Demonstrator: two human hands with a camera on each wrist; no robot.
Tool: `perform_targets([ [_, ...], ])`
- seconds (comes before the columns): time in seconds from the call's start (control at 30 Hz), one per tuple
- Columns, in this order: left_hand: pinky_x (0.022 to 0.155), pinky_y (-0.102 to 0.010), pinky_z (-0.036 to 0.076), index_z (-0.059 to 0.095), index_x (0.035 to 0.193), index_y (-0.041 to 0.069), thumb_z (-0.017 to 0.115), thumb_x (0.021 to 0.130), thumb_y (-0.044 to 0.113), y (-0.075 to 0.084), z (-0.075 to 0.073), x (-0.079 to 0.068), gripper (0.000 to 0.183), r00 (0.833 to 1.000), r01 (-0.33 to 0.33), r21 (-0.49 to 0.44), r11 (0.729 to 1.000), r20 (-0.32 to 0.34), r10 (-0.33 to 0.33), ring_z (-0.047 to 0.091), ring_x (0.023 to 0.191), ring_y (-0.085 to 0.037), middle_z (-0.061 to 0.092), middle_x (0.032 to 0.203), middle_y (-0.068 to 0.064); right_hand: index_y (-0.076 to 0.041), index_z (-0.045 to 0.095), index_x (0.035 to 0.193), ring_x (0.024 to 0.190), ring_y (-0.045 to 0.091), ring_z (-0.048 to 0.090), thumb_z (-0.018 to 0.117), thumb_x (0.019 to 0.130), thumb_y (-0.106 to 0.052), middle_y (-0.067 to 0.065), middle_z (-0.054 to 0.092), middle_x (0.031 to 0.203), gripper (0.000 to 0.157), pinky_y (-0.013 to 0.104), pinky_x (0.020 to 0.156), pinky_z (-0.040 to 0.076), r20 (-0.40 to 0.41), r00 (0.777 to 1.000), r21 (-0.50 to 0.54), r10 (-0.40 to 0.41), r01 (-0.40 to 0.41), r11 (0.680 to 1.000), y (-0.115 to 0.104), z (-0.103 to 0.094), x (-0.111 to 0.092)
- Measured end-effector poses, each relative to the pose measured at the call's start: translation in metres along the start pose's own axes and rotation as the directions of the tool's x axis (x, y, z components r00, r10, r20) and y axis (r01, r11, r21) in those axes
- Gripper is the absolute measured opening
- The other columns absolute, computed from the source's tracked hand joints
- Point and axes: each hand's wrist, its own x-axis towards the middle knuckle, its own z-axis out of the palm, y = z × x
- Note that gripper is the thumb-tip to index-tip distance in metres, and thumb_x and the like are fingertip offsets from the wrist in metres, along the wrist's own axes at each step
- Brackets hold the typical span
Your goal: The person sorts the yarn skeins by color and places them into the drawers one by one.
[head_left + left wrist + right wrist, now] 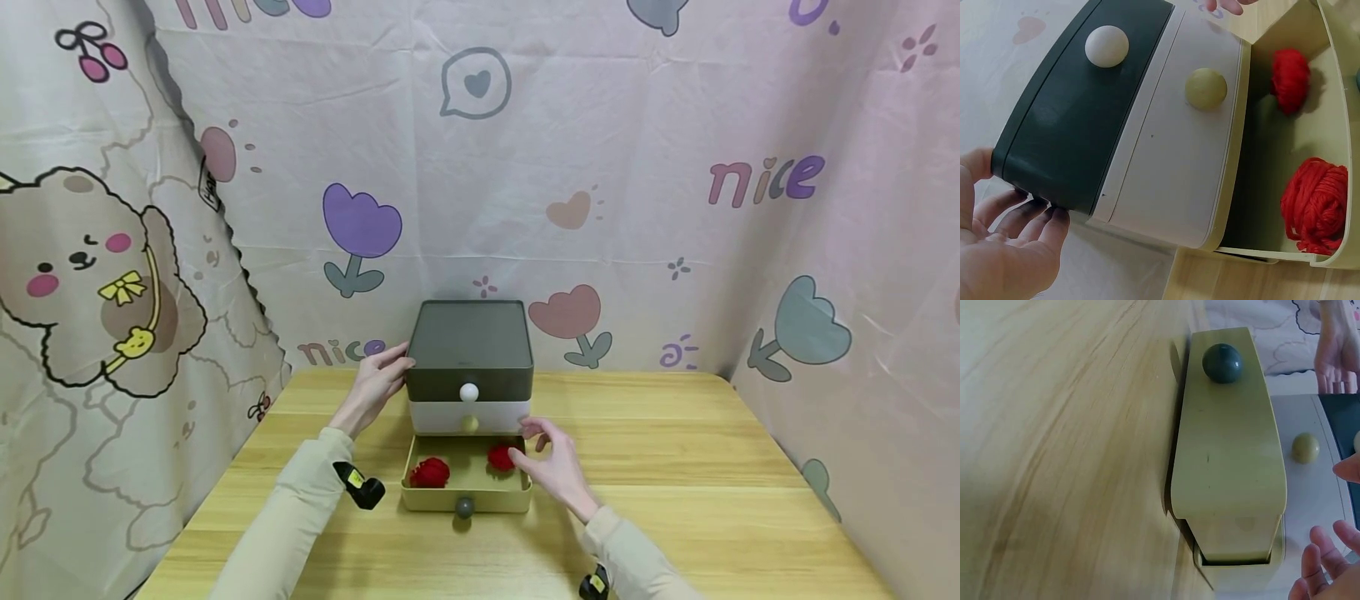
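Observation:
A small three-drawer box has a dark grey top drawer, a white middle drawer and a pulled-out yellow-green bottom drawer. Two red yarn balls lie inside the bottom drawer, one at left and one at right. My left hand touches the box's upper left side, its fingers against the dark side wall and thumb near the top edge. Above the drawer's right side, my right hand has thumb and fingers spread, holding nothing. Seen from the left wrist, it is apart from the right yarn ball.
Knobs stick out in front: white on top, yellow-green in the middle, dark grey below. The box stands on a wooden table close to a printed cloth backdrop.

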Motion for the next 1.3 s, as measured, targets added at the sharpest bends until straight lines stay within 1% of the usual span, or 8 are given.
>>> perform_targets([
  [0.1, 0.11, -0.042, 0.022, 0.027, 0.14, 0.005, 0.05, 0.09, 0.013, 0.0, 0.0, -0.001, 0.056, 1.0, -0.002, 0.007, 1.0, 0.002, 0.002, 0.025, 0.133, -0.026, 0.017, 0.148, -0.014, -0.016, 0.062, 0.104, 0.071, 0.012, 0.048, 0.077, 0.066, -0.02, -0.007, 0.06, 0.087, 0.041, 0.028, 0.064, 0.042, 0.004, 1.0, -0.008, 0.005, -0.005, 1.0, 0.001, 0.0, 0.0],
  [0.3, 0.11, -0.042, 0.022, 0.027, 0.14, 0.005, 0.05, 0.09, 0.012, 0.001, 0.0, 0.0, 0.056, 1.0, -0.002, 0.006, 1.0, -0.002, 0.002, 0.025, 0.133, -0.027, 0.018, 0.148, -0.014, -0.017, 0.062, 0.101, 0.066, 0.018, 0.052, 0.076, 0.066, -0.018, -0.003, 0.061, 0.081, 0.037, 0.022, 0.056, 0.042, 0.008, 1.0, 0.0, 0.005, -0.005, 1.0, -0.001, 0.0, -0.006],
  [0.47, 0.11, -0.042, 0.022, 0.027, 0.14, 0.005, 0.05, 0.09, 0.012, 0.0, 0.001, 0.001, 0.056, 1.0, 0.004, 0.003, 1.0, -0.008, -0.004, 0.025, 0.133, -0.026, 0.017, 0.148, -0.014, -0.02, 0.06, 0.091, 0.055, 0.007, 0.052, 0.075, 0.069, -0.017, 0.0, 0.059, 0.068, 0.026, 0.019, 0.05, 0.046, 0.026, 1.0, 0.043, -0.004, 0.003, 0.999, -0.01, 0.005, -0.019],
  [0.6, 0.11, -0.042, 0.022, 0.027, 0.14, 0.006, 0.05, 0.09, 0.012, 0.0, 0.001, 0.0, 0.055, 1.0, 0.005, 0.005, 1.0, -0.009, -0.005, 0.024, 0.134, -0.026, 0.017, 0.149, -0.014, -0.014, 0.06, 0.08, 0.051, 0.002, 0.052, 0.075, 0.07, -0.022, -0.003, 0.058, 0.059, 0.02, 0.017, 0.048, 0.047, 0.081, 0.997, 0.062, -0.015, 0.01, 0.998, -0.016, 0.013, -0.032],
  [0.73, 0.11, -0.041, 0.022, 0.027, 0.14, 0.006, 0.049, 0.09, 0.012, -0.001, 0.0, 0.001, 0.054, 1.0, -0.002, 0.004, 1.0, -0.005, 0.002, 0.024, 0.134, -0.026, 0.016, 0.148, -0.015, -0.012, 0.06, 0.073, 0.049, -0.001, 0.053, 0.073, 0.071, -0.026, -0.003, 0.062, 0.056, 0.019, 0.015, 0.047, 0.047, 0.175, 0.983, 0.02, -0.054, 0.051, 0.999, -0.019, 0.023, -0.041],
  [0.83, 0.11, -0.041, 0.023, 0.028, 0.14, 0.006, 0.049, 0.09, 0.013, -0.001, 0.0, 0.001, 0.054, 1.0, 0.0, -0.002, 1.0, -0.007, 0.0, 0.025, 0.133, -0.026, 0.017, 0.148, -0.015, -0.012, 0.061, 0.074, 0.052, -0.003, 0.055, 0.072, 0.072, -0.026, -0.003, 0.065, 0.061, 0.018, 0.013, 0.049, 0.048, 0.246, 0.966, -0.007, -0.078, 0.082, 0.997, -0.018, 0.03, -0.045],
  [1.0, 0.11, -0.041, 0.023, 0.027, 0.14, 0.006, 0.049, 0.091, 0.013, -0.001, 0.0, 0.0, 0.054, 1.0, 0.008, -0.006, 1.0, -0.008, -0.008, 0.025, 0.133, -0.026, 0.017, 0.148, -0.015, -0.009, 0.064, 0.079, 0.056, -0.003, 0.058, 0.073, 0.071, -0.027, 0.0, 0.068, 0.068, 0.022, 0.013, 0.053, 0.049, 0.328, 0.942, 0.017, -0.075, 0.073, 0.997, -0.017, 0.039, -0.048],
  [1.3, 0.11, -0.041, 0.023, 0.027, 0.14, 0.006, 0.049, 0.09, 0.012, 0.0, 0.0, 0.0, 0.055, 1.0, 0.009, -0.011, 1.0, -0.008, -0.009, 0.025, 0.133, -0.026, 0.016, 0.148, -0.016, -0.011, 0.064, 0.082, 0.059, -0.004, 0.058, 0.072, 0.072, -0.032, -0.001, 0.068, 0.072, 0.025, 0.011, 0.055, 0.048, 0.371, 0.927, -0.062, -0.052, 0.08, 0.995, -0.018, 0.049, -0.05],
])
